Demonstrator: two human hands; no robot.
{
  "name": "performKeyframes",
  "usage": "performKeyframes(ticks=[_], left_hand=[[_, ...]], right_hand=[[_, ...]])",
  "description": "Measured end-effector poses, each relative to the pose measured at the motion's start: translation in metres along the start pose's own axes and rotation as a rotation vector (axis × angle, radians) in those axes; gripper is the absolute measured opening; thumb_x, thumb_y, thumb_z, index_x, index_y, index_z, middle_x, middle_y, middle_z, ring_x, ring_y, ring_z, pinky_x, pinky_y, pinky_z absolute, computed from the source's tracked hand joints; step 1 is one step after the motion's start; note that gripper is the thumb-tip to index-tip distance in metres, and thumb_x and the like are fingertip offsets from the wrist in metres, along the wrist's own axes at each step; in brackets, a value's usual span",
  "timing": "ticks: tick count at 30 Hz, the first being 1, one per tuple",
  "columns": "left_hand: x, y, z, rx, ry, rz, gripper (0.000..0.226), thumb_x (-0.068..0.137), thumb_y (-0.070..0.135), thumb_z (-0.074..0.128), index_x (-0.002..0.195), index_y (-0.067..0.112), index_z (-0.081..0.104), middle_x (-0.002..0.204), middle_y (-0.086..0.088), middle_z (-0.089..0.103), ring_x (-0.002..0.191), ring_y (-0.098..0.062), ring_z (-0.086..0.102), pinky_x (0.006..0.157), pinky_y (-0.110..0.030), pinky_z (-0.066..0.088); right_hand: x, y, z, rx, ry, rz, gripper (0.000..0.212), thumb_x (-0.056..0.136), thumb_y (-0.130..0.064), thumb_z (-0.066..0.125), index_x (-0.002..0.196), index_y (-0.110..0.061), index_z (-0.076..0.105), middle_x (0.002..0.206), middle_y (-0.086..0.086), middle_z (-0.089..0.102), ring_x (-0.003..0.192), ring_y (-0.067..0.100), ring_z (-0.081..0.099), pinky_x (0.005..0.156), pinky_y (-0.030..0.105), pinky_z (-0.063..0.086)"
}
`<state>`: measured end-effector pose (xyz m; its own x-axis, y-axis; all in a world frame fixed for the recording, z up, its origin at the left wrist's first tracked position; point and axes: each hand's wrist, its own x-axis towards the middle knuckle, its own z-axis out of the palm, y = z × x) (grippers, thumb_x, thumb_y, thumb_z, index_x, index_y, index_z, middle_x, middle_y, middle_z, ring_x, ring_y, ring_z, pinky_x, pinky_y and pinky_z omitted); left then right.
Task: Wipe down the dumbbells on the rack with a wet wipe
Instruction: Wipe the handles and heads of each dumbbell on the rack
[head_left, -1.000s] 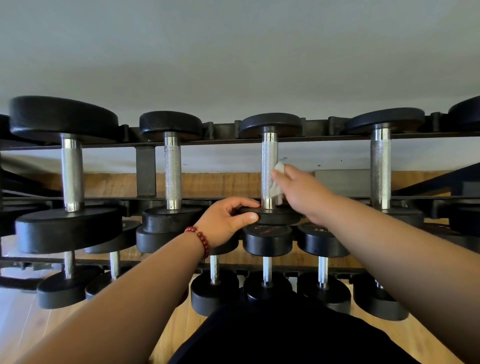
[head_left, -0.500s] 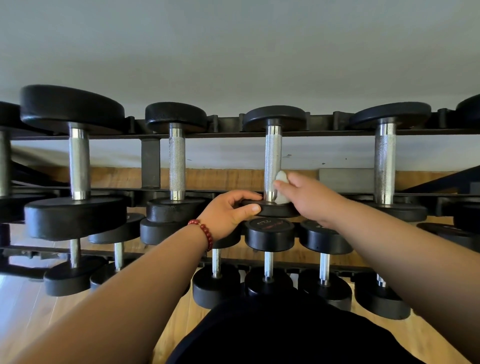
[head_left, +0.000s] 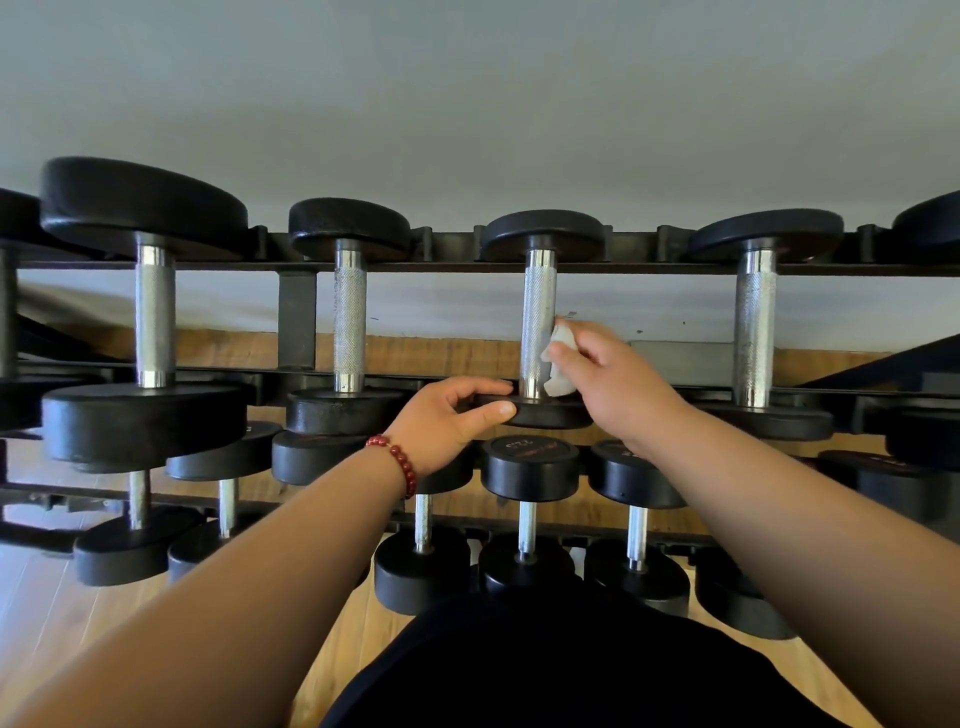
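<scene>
A black dumbbell with a knurled chrome handle (head_left: 538, 317) lies across the top tier of the rack (head_left: 665, 268), third from the left. My right hand (head_left: 613, 384) pinches a crumpled white wet wipe (head_left: 560, 364) against the lower right side of that handle. My left hand (head_left: 457, 415), with a red bead bracelet on the wrist, grips the rim of the dumbbell's near head (head_left: 545, 413), thumb in front and fingers on top. The far head sits on the rear rail.
More black dumbbells fill the top tier on both sides (head_left: 349, 312) (head_left: 754, 322) (head_left: 150, 312). Smaller ones (head_left: 529, 467) lie on the lower tiers. A grey wall rises behind the rack, with wooden floor (head_left: 67, 613) below.
My right hand slid the wipe down to the bottom of the handle, then back up a little. My left hand kept its hold on the near head.
</scene>
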<state>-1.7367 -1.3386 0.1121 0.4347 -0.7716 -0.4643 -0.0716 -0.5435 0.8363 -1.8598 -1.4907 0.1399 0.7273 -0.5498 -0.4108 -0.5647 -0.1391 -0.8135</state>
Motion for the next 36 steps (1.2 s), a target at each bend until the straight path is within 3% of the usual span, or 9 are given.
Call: performKeyframes(ticks=[4, 8, 11, 15, 19, 25, 29, 33, 36], left_hand=[[-0.007, 0.011, -0.006, -0.03, 0.093, 0.003, 0.02, 0.09, 0.034, 0.063, 0.108, 0.041, 0.063, 0.105, 0.02, 0.065, 0.098, 0.002, 0.061, 0.073, -0.016, 0.051], [-0.007, 0.027, -0.016, -0.125, 0.164, 0.095, 0.02, 0.094, 0.036, 0.056, 0.112, 0.045, 0.059, 0.119, 0.019, 0.064, 0.111, 0.004, 0.058, 0.099, -0.027, 0.047], [-0.004, 0.039, -0.014, -0.245, 0.12, 0.103, 0.018, 0.096, 0.032, 0.056, 0.109, 0.042, 0.062, 0.118, 0.011, 0.067, 0.111, -0.005, 0.062, 0.1, -0.033, 0.049], [0.0, 0.048, -0.007, -0.411, 0.078, 0.061, 0.016, 0.093, 0.02, 0.061, 0.106, 0.026, 0.069, 0.105, 0.002, 0.074, 0.101, -0.015, 0.069, 0.092, -0.035, 0.055], [0.008, 0.042, -0.006, -0.445, 0.232, -0.022, 0.011, 0.09, 0.021, 0.067, 0.099, 0.023, 0.071, 0.098, -0.001, 0.074, 0.096, -0.019, 0.07, 0.091, -0.039, 0.056], [0.029, 0.039, -0.015, -0.175, 0.496, -0.042, 0.013, 0.092, 0.028, 0.064, 0.105, 0.024, 0.065, 0.096, 0.009, 0.065, 0.084, -0.005, 0.062, 0.063, -0.017, 0.049], [0.036, 0.048, 0.001, -0.228, 0.341, -0.044, 0.01, 0.091, 0.034, 0.065, 0.093, 0.024, 0.066, 0.093, 0.001, 0.067, 0.091, -0.018, 0.065, 0.079, -0.03, 0.056], [0.04, 0.043, 0.0, -0.413, 0.276, -0.076, 0.017, 0.095, 0.039, 0.058, 0.093, 0.025, 0.068, 0.096, -0.004, 0.071, 0.095, -0.022, 0.068, 0.089, -0.044, 0.056], [0.044, 0.04, 0.002, -0.394, 0.177, -0.08, 0.025, 0.096, 0.036, 0.057, 0.12, 0.036, 0.055, 0.123, 0.001, 0.063, 0.113, -0.017, 0.06, 0.102, -0.045, 0.048]], right_hand=[[-0.009, -0.003, -0.005, 0.08, 0.05, -0.071, 0.046, 0.102, -0.034, 0.045, 0.147, -0.031, 0.038, 0.125, -0.011, 0.048, 0.105, 0.001, 0.049, 0.079, 0.009, 0.037], [-0.011, -0.006, 0.001, 0.448, 0.059, -0.009, 0.025, 0.097, -0.024, 0.058, 0.121, -0.031, 0.056, 0.109, -0.011, 0.068, 0.101, 0.007, 0.064, 0.09, 0.026, 0.05], [-0.01, -0.01, 0.008, 0.533, 0.053, -0.007, 0.012, 0.095, -0.02, 0.061, 0.105, -0.025, 0.061, 0.104, -0.002, 0.07, 0.102, 0.017, 0.067, 0.089, 0.032, 0.055], [-0.009, -0.015, 0.014, 0.412, 0.123, -0.067, 0.012, 0.094, -0.024, 0.061, 0.101, -0.034, 0.062, 0.104, -0.008, 0.066, 0.099, 0.01, 0.065, 0.086, 0.029, 0.054], [-0.012, -0.015, 0.019, 0.275, 0.208, -0.102, 0.018, 0.097, -0.027, 0.057, 0.114, -0.032, 0.06, 0.106, -0.015, 0.064, 0.097, -0.001, 0.061, 0.076, 0.011, 0.047], [-0.014, -0.004, 0.037, 0.071, 0.401, -0.115, 0.024, 0.1, -0.024, 0.051, 0.123, -0.023, 0.057, 0.11, -0.011, 0.056, 0.099, -0.001, 0.054, 0.083, 0.009, 0.043], [-0.009, 0.005, 0.057, 0.082, 0.461, -0.067, 0.021, 0.099, -0.024, 0.05, 0.119, -0.026, 0.056, 0.112, -0.008, 0.058, 0.105, 0.012, 0.057, 0.094, 0.035, 0.051], [-0.008, 0.005, 0.061, 0.09, 0.499, -0.083, 0.018, 0.099, -0.023, 0.05, 0.115, -0.03, 0.055, 0.108, -0.012, 0.058, 0.102, 0.008, 0.058, 0.09, 0.033, 0.053], [-0.007, 0.005, 0.062, 0.131, 0.504, -0.082, 0.019, 0.097, -0.024, 0.055, 0.113, -0.034, 0.053, 0.109, -0.015, 0.058, 0.104, 0.005, 0.058, 0.09, 0.032, 0.053]])
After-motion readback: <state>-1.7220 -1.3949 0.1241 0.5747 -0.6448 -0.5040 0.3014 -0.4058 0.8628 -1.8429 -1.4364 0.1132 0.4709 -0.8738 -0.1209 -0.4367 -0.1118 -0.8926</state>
